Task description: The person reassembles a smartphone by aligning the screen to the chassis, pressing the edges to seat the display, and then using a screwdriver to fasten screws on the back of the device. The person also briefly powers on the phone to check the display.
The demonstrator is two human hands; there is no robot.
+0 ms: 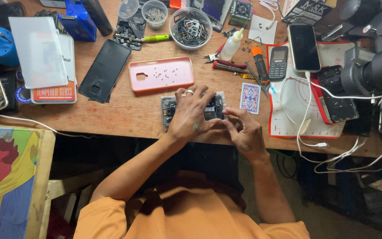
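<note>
An opened phone (169, 109) with its back off lies on the wooden bench (124, 108), its inner parts showing. My left hand (190, 114), with a ring on one finger, lies over the middle of the phone and holds it down. My right hand (244, 130) is at the phone's right end, fingertips pinched against its edge. A pink phone case (161, 73) with several small screws in it lies just beyond the phone. A playing card (250, 98) lies to the right of the phone.
A black back cover (105, 70) and glass protector boxes (54, 90) lie at left. A clear bowl of metal parts (190, 27), a glue bottle (231, 44), pliers (224, 62), a small keypad phone (278, 63), a smartphone (303, 47) on a white cable and a microscope (372, 66) stand at right.
</note>
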